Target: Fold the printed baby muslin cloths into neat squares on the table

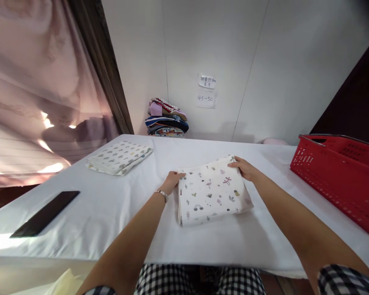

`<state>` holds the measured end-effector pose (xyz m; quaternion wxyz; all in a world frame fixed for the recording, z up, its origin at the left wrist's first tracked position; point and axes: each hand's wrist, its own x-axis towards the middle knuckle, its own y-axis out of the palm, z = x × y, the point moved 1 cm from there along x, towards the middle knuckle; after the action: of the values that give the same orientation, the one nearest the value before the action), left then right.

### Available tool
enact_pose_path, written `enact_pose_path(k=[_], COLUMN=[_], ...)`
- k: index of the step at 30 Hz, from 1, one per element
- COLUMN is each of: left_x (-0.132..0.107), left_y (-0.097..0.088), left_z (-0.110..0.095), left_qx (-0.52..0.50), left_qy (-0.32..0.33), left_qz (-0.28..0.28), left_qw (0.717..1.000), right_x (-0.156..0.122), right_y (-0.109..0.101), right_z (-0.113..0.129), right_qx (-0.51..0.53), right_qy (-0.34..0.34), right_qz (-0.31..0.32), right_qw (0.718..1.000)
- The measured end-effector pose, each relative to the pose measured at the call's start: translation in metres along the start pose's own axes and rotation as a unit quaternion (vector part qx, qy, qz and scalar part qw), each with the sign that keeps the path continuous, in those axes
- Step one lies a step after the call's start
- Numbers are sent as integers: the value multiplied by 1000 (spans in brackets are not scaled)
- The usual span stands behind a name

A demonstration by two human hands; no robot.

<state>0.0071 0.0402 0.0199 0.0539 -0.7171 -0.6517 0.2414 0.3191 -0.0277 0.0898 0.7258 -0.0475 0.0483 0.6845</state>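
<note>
A folded white cloth with small coloured prints lies flat on the white table in front of me. My left hand pinches its far left corner, fingers curled on the edge. At the far right corner, my right hand rests with fingers closed on the fabric. A bracelet sits on my left wrist.
A second folded cloth with heart prints lies at the far left. A dark flat strip sits near the left edge. A red basket stands at the right. A pile of folded fabrics rests against the wall.
</note>
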Motion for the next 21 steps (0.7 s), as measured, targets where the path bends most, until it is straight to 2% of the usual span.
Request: enact_pose_path(k=[3, 7, 9, 11, 13, 16, 19, 21], left_x=[-10, -28, -33, -37, -40, -51, -76, -94], left_y=[-6, -14, -20, -30, -42, -67, -86, -90], left_z=[1, -3, -10, -24, -47, -91, -121, -117], left_qx=[-75, -167, -174, -174, -176, -160, -84, 15], left_qy=[12, 42, 46, 72, 133, 272, 423, 488], left_qz=[65, 215, 251, 259, 231, 112, -8, -76], left_qw=[995, 961, 951, 947, 948, 942, 902, 869], right_x=[-17, -36, -43, -47, -49, -52, -63, -72], right_y=[0, 1, 0, -2, -4, -8, -11, -11], right_z=[18, 35, 44, 54, 68, 93, 103, 89], right_qx=[-26, -62, -77, -94, -111, -137, -202, -282], right_qy=[-26, -31, -42, -62, -102, -220, -355, -404], right_qz=[-8, -13, -7, -5, -16, -57, -127, -181], right_qw=[999, 997, 996, 994, 988, 964, 904, 851])
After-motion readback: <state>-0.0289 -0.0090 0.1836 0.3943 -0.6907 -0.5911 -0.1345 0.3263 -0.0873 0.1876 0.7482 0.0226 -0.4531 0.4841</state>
